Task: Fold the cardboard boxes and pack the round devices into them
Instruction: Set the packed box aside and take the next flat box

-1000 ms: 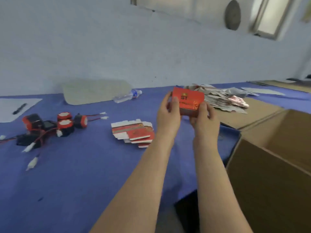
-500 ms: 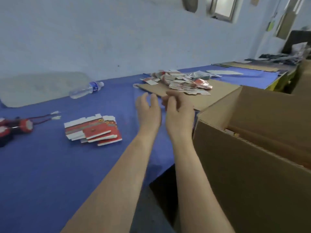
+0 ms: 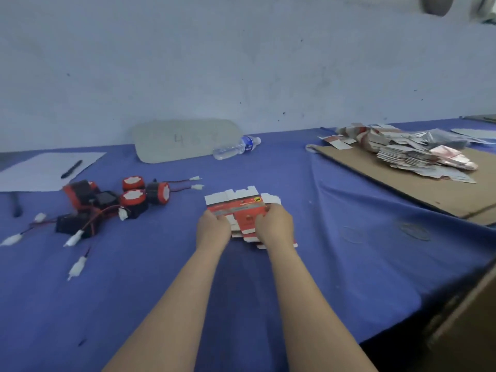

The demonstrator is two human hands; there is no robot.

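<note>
Bare blue table (image 3: 349, 264) lies open along the near edge and right of the flat boxes (image 3: 241, 208). Wired round devices (image 3: 132, 197) crowd the left side, and a cardboard sheet (image 3: 429, 189) fills the far right corner.

My left hand (image 3: 213, 228) and right hand (image 3: 273, 226) held the stack of flat boxes (image 3: 241, 209) on the table (image 3: 349, 264); round devices (image 3: 132, 196) lay left of it, a bottle (image 3: 236, 149) behind, a cardboard sheet (image 3: 429, 196) right.

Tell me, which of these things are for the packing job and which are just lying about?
For the job: flat boxes, round devices, box pile.
Lying about: bottle, paper, pen, grey board.
</note>
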